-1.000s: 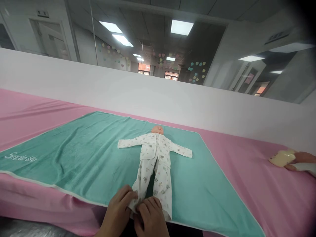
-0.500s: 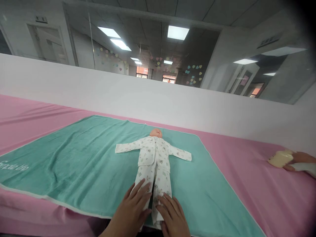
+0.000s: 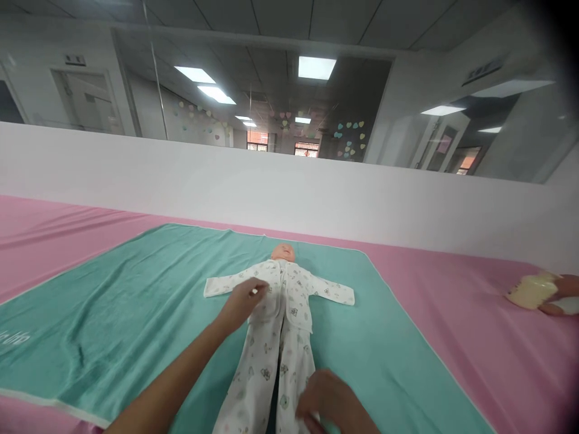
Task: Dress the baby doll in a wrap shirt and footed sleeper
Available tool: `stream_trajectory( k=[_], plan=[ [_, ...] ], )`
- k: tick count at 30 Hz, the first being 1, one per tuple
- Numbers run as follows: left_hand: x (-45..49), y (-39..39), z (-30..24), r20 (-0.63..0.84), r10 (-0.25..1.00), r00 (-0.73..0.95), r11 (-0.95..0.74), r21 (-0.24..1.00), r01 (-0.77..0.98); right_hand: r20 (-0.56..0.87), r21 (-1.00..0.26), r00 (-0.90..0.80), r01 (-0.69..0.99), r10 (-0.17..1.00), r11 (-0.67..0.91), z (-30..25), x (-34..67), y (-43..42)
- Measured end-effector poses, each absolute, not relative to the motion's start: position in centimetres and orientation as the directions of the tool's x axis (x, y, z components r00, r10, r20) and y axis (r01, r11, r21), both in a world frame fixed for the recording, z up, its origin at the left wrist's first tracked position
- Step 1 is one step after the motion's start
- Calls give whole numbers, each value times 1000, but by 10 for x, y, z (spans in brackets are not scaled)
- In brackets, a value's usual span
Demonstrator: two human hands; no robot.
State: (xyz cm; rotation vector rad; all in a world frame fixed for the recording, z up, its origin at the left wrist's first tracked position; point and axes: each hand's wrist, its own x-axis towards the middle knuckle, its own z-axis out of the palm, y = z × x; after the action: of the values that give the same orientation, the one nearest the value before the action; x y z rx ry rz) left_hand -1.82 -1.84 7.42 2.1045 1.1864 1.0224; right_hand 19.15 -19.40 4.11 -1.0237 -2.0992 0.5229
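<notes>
Doll (image 3: pixel 284 283) in a white printed suit, flat on its back, centre of frame. Head toward the top of the frame, legs toward the bottom edge; long axis runs straight away from the person. Arms spread out to either side. It lies on a teal towel (image 3: pixel 136 301) over a pink sheet (image 3: pixel 452 307).

Left hand (image 3: pixel 244 301): reached up the frame, on the jacket front at the chest, just left of the midline. Fingers drawn together. Cannot tell whether cloth is pinched between them.

Right hand (image 3: pixel 332 398): low in frame, on the right-hand trouser leg near its cuff. Blurred, fingers curled down; grip cannot be told.

The left hand is nearer the head, the right nearer the feet. Torso and legs lie between the two hands.

Far right edge: another person's hand (image 3: pixel 563 289) around a cream object (image 3: pixel 531 292), well apart from the doll.
</notes>
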Motion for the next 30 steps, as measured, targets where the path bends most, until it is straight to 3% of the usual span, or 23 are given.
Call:
stream_trajectory(
  k=[4,8,12,20,22,25,27,30],
  plan=[
    [14,52,74,373,912,168,-379,616,691,417,-721,-100,569,903,396,79,197,-107],
    [44,100,69,274,949,155,-292,584,758,406,-681,163,710,899,179,70,191,6],
    [53,122,59,232,954,190,-294,598,746,281,-616,184,787,942,29,52,186,76],
    [44,128,68,213,928,306,-367,663,653,228,-742,79,659,971,121,44,212,101],
    [49,125,71,191,929,318,-348,747,566,234,-785,104,606,967,125,45,211,105],
    [58,120,72,130,949,289,-192,961,200,300,-861,208,478,931,171,43,200,110],
    [62,118,70,82,960,270,-84,996,-1,293,-925,268,324,918,201,40,191,110],
    [62,118,65,53,959,277,-38,998,-56,223,-969,273,166,936,182,33,183,110]
  ],
)
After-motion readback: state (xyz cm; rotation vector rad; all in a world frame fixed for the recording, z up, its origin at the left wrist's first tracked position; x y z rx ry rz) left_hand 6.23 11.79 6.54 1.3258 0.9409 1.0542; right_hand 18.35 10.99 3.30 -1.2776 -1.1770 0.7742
